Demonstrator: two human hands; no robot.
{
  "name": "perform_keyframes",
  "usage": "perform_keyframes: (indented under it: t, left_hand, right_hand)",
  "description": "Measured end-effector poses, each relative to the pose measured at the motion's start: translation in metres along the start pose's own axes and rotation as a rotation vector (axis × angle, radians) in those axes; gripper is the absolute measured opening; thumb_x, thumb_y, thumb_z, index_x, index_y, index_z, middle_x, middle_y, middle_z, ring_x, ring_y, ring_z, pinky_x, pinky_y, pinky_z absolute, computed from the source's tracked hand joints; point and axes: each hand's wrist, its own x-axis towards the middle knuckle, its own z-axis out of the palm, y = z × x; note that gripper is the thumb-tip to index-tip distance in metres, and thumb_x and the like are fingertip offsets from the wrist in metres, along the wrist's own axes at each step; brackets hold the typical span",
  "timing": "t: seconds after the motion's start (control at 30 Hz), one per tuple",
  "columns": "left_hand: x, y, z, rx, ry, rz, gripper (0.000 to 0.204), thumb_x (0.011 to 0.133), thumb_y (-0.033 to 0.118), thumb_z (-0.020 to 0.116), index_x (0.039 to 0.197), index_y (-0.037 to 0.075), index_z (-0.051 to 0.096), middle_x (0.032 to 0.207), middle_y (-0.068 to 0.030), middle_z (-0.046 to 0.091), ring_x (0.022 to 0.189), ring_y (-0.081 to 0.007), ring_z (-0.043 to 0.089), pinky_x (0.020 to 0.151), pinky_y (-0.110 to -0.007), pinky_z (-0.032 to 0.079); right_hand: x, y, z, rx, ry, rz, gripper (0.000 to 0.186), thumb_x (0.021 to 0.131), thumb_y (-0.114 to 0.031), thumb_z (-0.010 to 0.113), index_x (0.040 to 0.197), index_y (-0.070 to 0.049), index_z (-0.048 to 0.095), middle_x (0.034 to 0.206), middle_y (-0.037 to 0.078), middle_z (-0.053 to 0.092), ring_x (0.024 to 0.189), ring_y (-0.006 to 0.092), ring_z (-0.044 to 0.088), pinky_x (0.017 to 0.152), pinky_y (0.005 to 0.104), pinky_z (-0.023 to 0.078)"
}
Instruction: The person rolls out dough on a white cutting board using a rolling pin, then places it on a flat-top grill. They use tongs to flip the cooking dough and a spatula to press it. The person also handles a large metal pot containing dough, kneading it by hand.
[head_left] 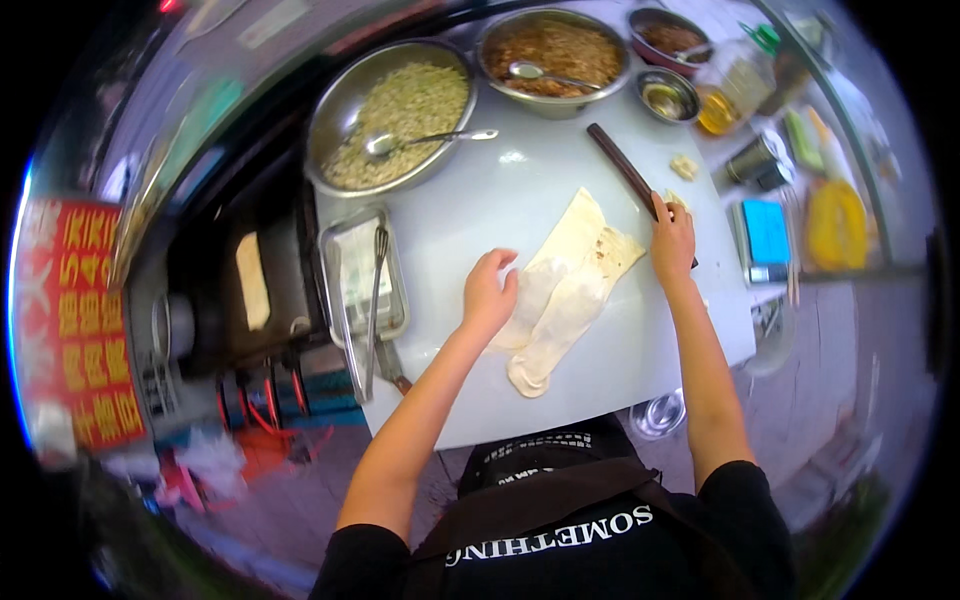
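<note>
Head view: dough sheet (568, 318), laid on table (505, 185), is flattened and part-folded; judged unfinished, ends apparently left open. Left hand (490, 293), dough's 9 o'clock: grip apart, unloaded. Right hand (673, 245), 2 o'clock: grip clamped on rolling pin (622, 165).

Bare left forearm (420, 430): angled up toward 1 o'clock.
Bare left hand (489, 293): empty, fingers loosely bent toward 1 o'clock, thumb apart.
Bare right forearm (705, 365): near straight, pointing between 11 and 12.
Bare right hand (673, 240): between 2 and 3 o'clock from left, back up, fingers curled, grip hidden.
</note>
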Motion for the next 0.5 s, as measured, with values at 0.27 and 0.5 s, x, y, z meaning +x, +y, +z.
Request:
perform_keyframes:
  t: [0.27, 0.5]
  left_hand:
    - [0.145, -0.027, 0.126, -0.841, -0.179, -0.044, 0.039, 0.095, 0.019, 0.049, 0.131, 0.004, 0.048, 0.136, -0.0183, 0.048, 0.127, -0.0317, 0.047, 0.105, -0.035, 0.037]
    - [0.101, 0.015, 0.070, 0.381, -0.178, 0.542, 0.053, 0.094, 0.028, 0.049, 0.141, 0.005, 0.039, 0.149, -0.0147, 0.035, 0.140, -0.0331, 0.026, 0.114, -0.057, 0.011]
  right_hand:
    - [-0.076, -0.061, -0.067, 0.030, 0.021, 0.157, 0.047, 0.076, 0.001, 0.063, 0.121, -0.012, 0.061, 0.108, 0.009, 0.060, 0.097, 0.0288, 0.055, 0.084, 0.0390, 0.047]
    - [-0.092, -0.091, -0.031, 0.027, -0.128, 0.155, 0.051, 0.078, -0.010, 0.066, 0.128, -0.013, 0.056, 0.124, 0.010, 0.055, 0.114, 0.0304, 0.050, 0.097, 0.0442, 0.040]
